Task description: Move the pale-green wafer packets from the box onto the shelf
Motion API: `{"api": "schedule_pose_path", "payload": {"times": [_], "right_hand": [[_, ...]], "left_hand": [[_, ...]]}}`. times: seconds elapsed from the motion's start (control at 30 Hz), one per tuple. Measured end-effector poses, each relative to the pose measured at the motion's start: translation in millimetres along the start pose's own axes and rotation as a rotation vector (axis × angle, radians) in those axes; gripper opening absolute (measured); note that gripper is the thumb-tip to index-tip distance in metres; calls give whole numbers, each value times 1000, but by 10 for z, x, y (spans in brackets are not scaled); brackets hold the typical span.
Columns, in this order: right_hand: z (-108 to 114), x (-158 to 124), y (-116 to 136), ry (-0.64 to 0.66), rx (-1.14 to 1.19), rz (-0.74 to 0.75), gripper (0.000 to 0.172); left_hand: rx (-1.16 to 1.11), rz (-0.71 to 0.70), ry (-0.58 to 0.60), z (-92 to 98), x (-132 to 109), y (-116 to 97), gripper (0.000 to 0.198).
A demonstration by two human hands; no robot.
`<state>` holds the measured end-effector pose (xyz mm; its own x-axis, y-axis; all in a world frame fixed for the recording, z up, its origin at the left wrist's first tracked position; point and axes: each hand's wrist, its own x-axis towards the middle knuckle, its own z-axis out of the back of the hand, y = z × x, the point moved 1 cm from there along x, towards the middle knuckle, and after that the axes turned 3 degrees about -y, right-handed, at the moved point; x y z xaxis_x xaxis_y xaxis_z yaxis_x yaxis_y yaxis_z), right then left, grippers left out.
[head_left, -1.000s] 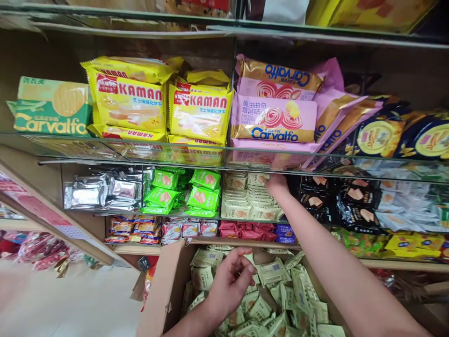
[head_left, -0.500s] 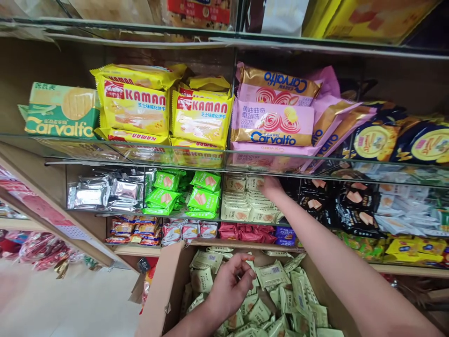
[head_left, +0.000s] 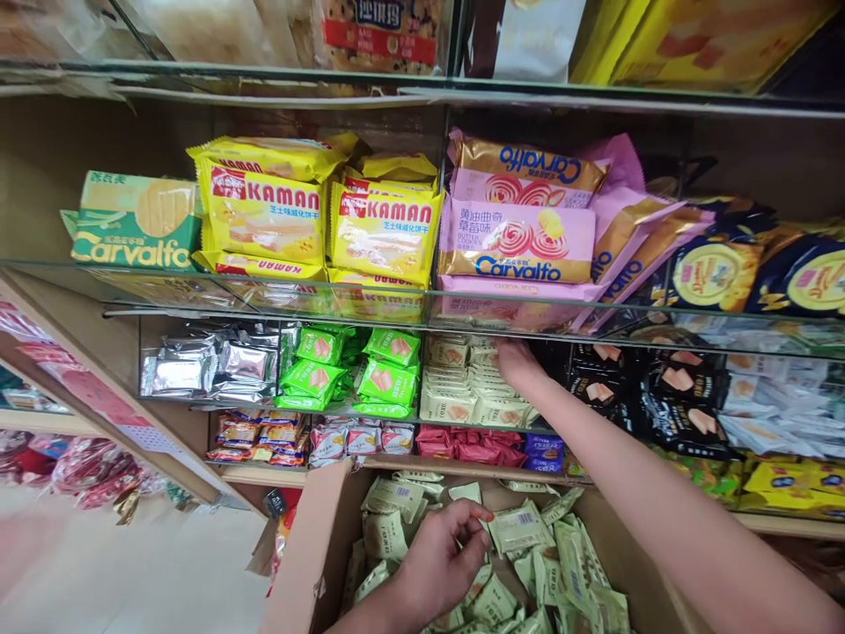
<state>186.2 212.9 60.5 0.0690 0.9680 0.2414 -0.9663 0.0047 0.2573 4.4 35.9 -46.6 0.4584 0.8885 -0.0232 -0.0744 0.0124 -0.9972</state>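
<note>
My left hand (head_left: 439,556) is curled over the pale green snack packets (head_left: 528,550) heaped in an open cardboard box (head_left: 310,546), its fingertips pinching at a packet near the top of the pile. My right hand (head_left: 517,363) reaches under the glass shelf (head_left: 370,299) onto a stack of cream wafer packets (head_left: 462,392) on the middle shelf; its fingers lie on the stack, partly hidden behind the glass.
Yellow Kaman packs (head_left: 330,220), pink Carvalfo packs (head_left: 521,238) and a green Carvalfo box (head_left: 135,224) fill the upper shelf. Silver packets (head_left: 211,365), green packets (head_left: 353,374) and black packets (head_left: 647,387) flank the cream ones. Red and orange snacks (head_left: 370,436) line the lowest shelf.
The view has tilted down slightly. My left hand has dipped lower into the box and its fingers have closed on a packet. My right hand stays on the cream stack.
</note>
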Motion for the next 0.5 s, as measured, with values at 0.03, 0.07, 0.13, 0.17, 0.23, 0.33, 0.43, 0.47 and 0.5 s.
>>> {"api": "schedule_pose_path", "payload": {"times": [0.03,0.07,0.13,0.17,0.23,0.33,0.43,0.47,0.5], "right_hand": [[1,3,-4,11,3,-14,38],[2,12,-6,21,7,-32,37],[12,47,-8,32,11,-80,35],[18,70,-7,34,11,-105,35],[32,113,1,34,8,-143,34],[42,143,20,45,4,-160,33],[36,129,25,49,1,-150,32],[30,120,21,50,0,-144,32],[21,110,15,51,0,-137,31]], "left_hand": [[9,1,4,-3,-7,6,16],[18,1,6,-6,-12,11,16],[34,-3,5,-8,-18,18,16],[42,-3,3,-9,-18,22,16],[49,9,10,-10,-15,29,18],[46,24,39,-10,-10,32,21],[65,11,47,-8,-15,21,23],[80,6,44,-7,-19,18,23],[97,3,39,-6,-23,17,24]]}}
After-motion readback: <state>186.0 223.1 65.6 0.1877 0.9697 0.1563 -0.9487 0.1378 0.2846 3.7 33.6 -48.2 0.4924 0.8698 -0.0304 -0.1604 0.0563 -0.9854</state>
